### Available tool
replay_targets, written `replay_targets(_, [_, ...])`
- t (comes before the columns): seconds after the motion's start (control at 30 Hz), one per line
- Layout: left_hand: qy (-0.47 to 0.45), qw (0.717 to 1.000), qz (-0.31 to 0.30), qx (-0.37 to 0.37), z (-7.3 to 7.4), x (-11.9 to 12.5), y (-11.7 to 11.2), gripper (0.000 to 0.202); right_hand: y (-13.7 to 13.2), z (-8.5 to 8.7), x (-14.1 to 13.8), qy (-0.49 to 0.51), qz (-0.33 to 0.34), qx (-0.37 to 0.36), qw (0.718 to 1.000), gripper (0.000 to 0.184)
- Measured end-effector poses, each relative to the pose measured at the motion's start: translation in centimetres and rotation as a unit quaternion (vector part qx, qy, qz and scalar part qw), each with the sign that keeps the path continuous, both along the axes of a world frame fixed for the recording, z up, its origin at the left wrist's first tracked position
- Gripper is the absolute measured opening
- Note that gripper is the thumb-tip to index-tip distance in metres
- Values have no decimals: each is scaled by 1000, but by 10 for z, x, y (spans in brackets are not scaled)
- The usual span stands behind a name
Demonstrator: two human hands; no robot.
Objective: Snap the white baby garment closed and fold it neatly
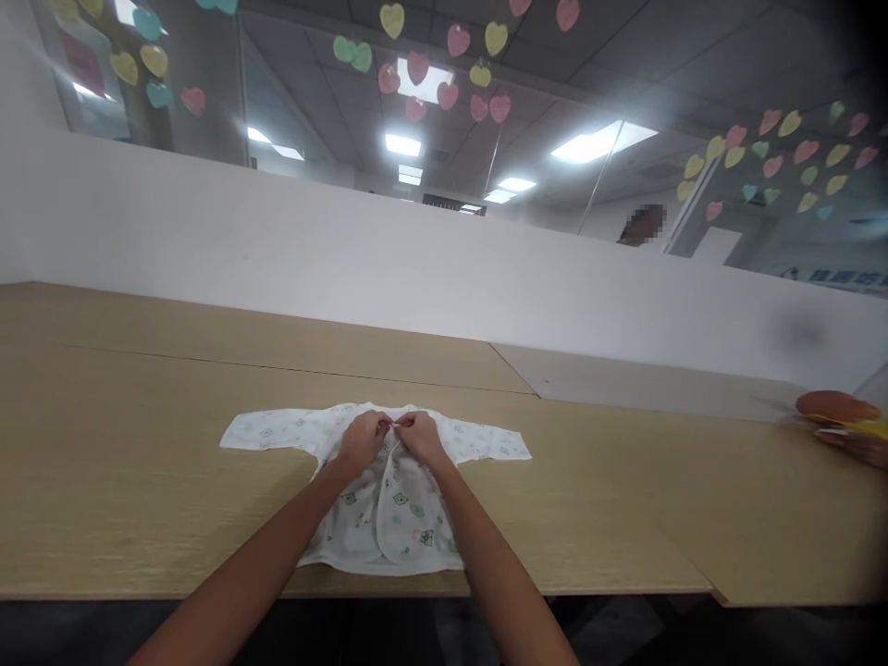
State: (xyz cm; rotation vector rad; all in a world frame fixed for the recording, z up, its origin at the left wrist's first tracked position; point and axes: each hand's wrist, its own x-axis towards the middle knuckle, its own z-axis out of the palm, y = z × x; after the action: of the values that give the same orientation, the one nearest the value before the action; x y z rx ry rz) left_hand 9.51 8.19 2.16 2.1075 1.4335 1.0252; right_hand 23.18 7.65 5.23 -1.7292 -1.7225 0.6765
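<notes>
White baby shirt (400, 518) lies flat on the worktop (139, 481). My left grip (362, 441) and right grip (420, 437) pinch its front edges together; I should line them up and tug softly.

Shirt (399, 518) on table (139, 462) (front edge), partition (347, 250) behind — person (638, 231) beyond

One baby shirt (409, 518), two hands (362, 442) (421, 437), one wooden table (139, 481), and many coloured hearts (392, 18) overhead.

Light wooden table (139, 481), 1 white patterned baby shirt (406, 527) flat on it
</notes>
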Motion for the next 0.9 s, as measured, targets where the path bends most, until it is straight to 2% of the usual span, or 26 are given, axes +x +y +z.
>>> replay_targets(0.13, [-48,999,-4,-13,5,-1,-3,19,-1,3,3,30,-10,-14,999,13])
replay_targets(0.23, [-84,996,0,-25,8,-2,-4,15,-5,5,2,69,17,-38,997,15])
replay_targets(0.33, [-119,992,3,-39,8,-3,-3,12,-7,6,1,108,43,-71,991,21])
replay_targets(0.47, [-164,985,-2,-60,5,-3,0,10,-9,8,1,127,50,-92,986,19])
replay_targets(0.57, [-197,978,-11,-62,4,-1,0,6,-8,7,1,104,35,-66,992,20])
replay_targets(0.67, [-221,973,-17,-58,3,0,-1,7,-7,7,-1,70,24,-12,997,12])
replay_targets(0.9, [-260,964,-23,-54,3,0,0,23,-9,7,-4,6,33,41,999,7])
